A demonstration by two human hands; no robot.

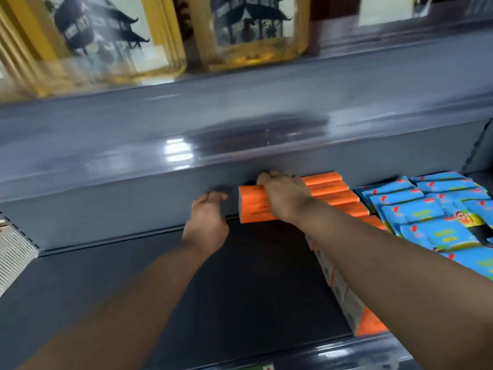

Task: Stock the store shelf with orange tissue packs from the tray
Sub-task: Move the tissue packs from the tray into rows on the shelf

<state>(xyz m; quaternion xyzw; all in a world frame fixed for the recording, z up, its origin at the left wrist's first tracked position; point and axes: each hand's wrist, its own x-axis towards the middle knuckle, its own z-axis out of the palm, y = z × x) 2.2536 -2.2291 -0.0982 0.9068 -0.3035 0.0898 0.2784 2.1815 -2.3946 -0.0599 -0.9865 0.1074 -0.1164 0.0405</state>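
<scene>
My right hand [284, 194] grips an orange tissue pack [252, 205] from above, at the back of the dark grey shelf [240, 284]. The pack stands on its long side against the shelf's rear wall. To its right a row of several orange tissue packs [333, 196] runs from the back toward the shelf's front edge, partly hidden under my right forearm. My left hand [206, 217] hovers just left of the held pack, fingers curled and apart, holding nothing. No tray is in view.
Blue tissue packs [432, 217] fill the shelf to the right of the orange row. The upper shelf board [160, 145] overhangs the back. Gold-framed boxes [248, 33] stand on the shelf above. A white perforated panel [13, 252] sits at the left edge.
</scene>
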